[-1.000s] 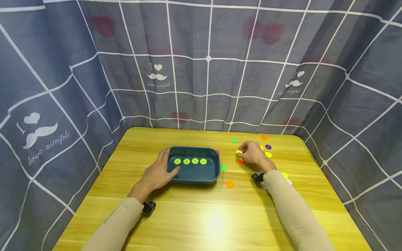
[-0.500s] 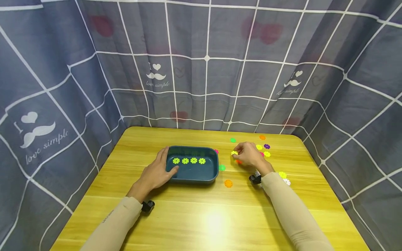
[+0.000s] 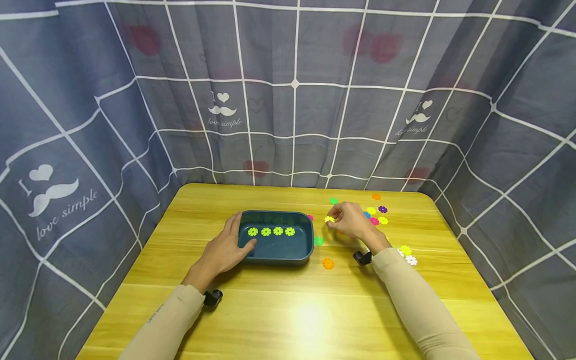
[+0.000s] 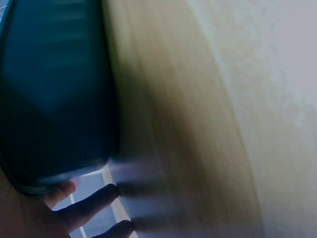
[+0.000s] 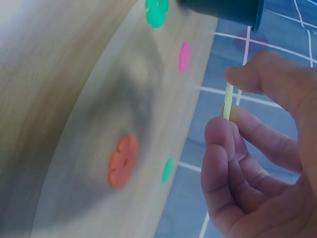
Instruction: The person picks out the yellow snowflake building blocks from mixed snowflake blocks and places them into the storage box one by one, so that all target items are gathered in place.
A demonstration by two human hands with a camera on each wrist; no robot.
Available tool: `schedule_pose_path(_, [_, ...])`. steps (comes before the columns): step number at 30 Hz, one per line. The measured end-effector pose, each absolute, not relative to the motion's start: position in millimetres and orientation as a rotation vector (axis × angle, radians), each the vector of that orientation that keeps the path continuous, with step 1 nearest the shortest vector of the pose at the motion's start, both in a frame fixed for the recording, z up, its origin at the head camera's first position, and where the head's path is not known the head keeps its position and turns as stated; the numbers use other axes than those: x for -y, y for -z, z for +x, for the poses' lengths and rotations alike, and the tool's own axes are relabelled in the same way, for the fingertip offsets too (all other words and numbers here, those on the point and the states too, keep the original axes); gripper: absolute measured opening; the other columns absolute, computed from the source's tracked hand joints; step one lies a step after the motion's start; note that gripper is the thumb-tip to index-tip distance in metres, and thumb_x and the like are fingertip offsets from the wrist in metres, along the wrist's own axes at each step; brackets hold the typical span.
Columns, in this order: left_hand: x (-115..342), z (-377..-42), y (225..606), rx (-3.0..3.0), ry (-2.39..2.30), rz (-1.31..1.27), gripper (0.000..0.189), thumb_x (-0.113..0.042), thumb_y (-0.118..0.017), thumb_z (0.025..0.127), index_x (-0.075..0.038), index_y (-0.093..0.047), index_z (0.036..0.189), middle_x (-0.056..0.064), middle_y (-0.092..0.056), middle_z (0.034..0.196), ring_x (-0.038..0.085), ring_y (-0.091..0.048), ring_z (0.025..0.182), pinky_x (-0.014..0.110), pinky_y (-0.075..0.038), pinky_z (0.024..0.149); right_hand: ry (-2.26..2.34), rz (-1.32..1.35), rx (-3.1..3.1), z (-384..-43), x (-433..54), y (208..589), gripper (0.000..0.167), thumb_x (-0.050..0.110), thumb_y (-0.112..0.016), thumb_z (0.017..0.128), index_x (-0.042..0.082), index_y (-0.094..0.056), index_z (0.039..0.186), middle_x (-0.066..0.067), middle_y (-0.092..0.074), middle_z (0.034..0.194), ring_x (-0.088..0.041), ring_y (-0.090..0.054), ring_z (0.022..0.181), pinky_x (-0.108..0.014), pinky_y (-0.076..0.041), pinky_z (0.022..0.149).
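Observation:
Between thumb and fingertips, my right hand [image 3: 353, 220] pinches a yellow snowflake disc [image 3: 329, 219], a thin notched plastic piece. The right wrist view shows that disc [image 5: 228, 101] edge-on, held above the table. My left hand [image 3: 225, 249] rests against the left end of a dark teal rectangular box [image 3: 279, 260], thumb over its near rim. In the left wrist view the fingers [image 4: 91, 206] lie nearly straight beside the box's end. Inside the box, several yellow-green discs [image 3: 278, 231] form a row.
Loose discs lie right of the box: green [image 3: 318, 241], orange [image 3: 328, 263], pink [image 3: 310, 218], purple [image 3: 383, 209], white [image 3: 411, 260] and others. Some are partly hidden by my right hand and forearm. A grey checked curtain [image 3: 270, 125] surrounds the wooden table [image 3: 270, 310].
My right hand has moved left toward the box with the yellow snowflake disc, uncovering pink and blue discs behind it. The left hand and the box have stayed in place.

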State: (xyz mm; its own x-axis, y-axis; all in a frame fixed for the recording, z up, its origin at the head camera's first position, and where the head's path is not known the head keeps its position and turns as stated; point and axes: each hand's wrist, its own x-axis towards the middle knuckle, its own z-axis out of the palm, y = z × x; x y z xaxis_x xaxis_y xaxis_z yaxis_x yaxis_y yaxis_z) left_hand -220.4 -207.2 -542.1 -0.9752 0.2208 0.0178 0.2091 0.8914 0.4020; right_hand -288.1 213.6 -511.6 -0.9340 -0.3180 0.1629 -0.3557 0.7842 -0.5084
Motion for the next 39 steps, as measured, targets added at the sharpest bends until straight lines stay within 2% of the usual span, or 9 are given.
schedule_pose_path(6, [207, -222, 541, -3.029, -0.645, 0.333, 0.109, -0.064, -0.063, 0.115, -0.008, -0.006, 0.189, 0.023, -0.02, 0.194, 0.053, -0.067, 0.149, 0.075, -0.06, 0.115, -0.831, 0.597, 2.887, -286, -208, 503, 0.023, 0.022, -0.094, 0.096, 0.006, -0.089, 0.111, -0.01, -0.086, 0.103, -0.018, -0.081, 0.088, -0.047, -0.069, 0.09])
schedule_pose_path(20, [206, -223, 540, -3.035, -0.637, 0.357, 0.108, -0.064, -0.063, 0.115, -0.007, -0.008, 0.188, 0.024, -0.021, 0.194, 0.052, -0.072, 0.143, 0.072, -0.063, 0.11, -0.836, 0.634, 2.874, -276, -198, 496, 0.021, 0.022, -0.094, 0.094, 0.009, -0.089, 0.11, -0.005, -0.085, 0.097, -0.011, -0.075, 0.081, -0.039, -0.068, 0.083])
schedule_pose_path(27, [207, -219, 542, -3.027, -0.659, 0.337, 0.107, -0.063, -0.063, 0.115, -0.007, -0.009, 0.188, 0.023, -0.021, 0.194, 0.053, -0.067, 0.15, 0.075, -0.06, 0.115, -0.828, 0.67, 2.859, -271, -192, 493, 0.021, 0.021, -0.094, 0.095, 0.008, -0.089, 0.111, -0.005, -0.083, 0.097, -0.012, -0.074, 0.08, -0.038, -0.067, 0.081])
schedule_pose_path(32, [206, -221, 542, -3.029, -0.66, 0.345, 0.107, -0.062, -0.063, 0.115, -0.007, -0.008, 0.188, 0.023, -0.02, 0.194, 0.054, -0.068, 0.148, 0.075, -0.061, 0.113, -0.834, 0.707, 2.839, -267, -187, 489, 0.023, 0.02, -0.095, 0.095, 0.007, -0.088, 0.113, -0.005, -0.084, 0.097, -0.011, -0.075, 0.079, -0.036, -0.067, 0.078])
schedule_pose_path(39, [207, -221, 542, -3.03, -0.656, 0.341, 0.107, -0.061, -0.062, 0.115, -0.007, -0.007, 0.188, 0.023, -0.02, 0.194, 0.053, -0.065, 0.153, 0.073, -0.06, 0.116, -0.834, 0.774, 2.84, -260, -179, 488, 0.024, 0.019, -0.096, 0.094, 0.006, -0.088, 0.114, -0.006, -0.083, 0.098, -0.006, -0.073, 0.076, -0.028, -0.065, 0.073])
